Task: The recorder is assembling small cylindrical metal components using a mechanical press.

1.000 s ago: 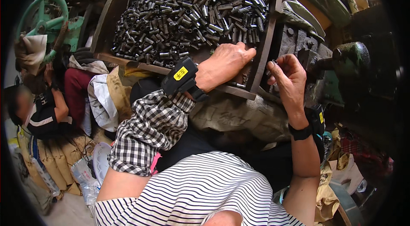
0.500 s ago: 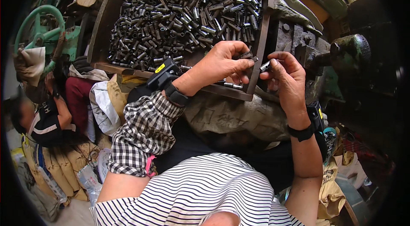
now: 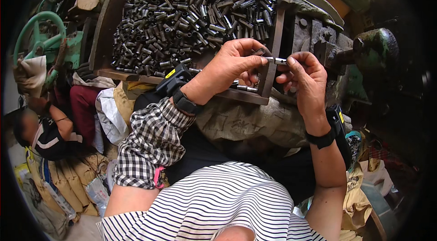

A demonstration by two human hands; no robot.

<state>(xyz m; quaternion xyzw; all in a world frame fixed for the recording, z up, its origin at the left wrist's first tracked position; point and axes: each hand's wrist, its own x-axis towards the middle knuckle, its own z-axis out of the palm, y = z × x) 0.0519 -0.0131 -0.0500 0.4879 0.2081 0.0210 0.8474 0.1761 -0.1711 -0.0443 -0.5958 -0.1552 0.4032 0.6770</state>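
Observation:
Over the right wall of the wooden tray (image 3: 280, 27), a small shiny metal tube (image 3: 279, 60) with a dark hole in its side spans my two hands. My left hand (image 3: 232, 65) pinches its left end between thumb and finger. A second, darker metal piece (image 3: 259, 52) shows by the left fingers, seemingly tucked among them. My right hand (image 3: 309, 79) is closed on the tube's right end with thumb and forefinger, the other fingers curled. Short dark metal tubes (image 3: 182, 18) lie heaped in the tray, and a few shiny ones (image 3: 246, 88) are by its near right corner.
A greasy machine (image 3: 378, 54) stands right of the tray, beside a folded grey cloth (image 3: 314, 4). Coarse sacking (image 3: 246, 120) lies under the tray's near edge. At the left are a green handwheel (image 3: 38, 38) and another person (image 3: 50, 125); cardboard and bags lie below them.
My hands have come together: the shiny tube, earlier only in my right hand, now reaches my left thumb and finger. The other person's arm and head have shifted slightly.

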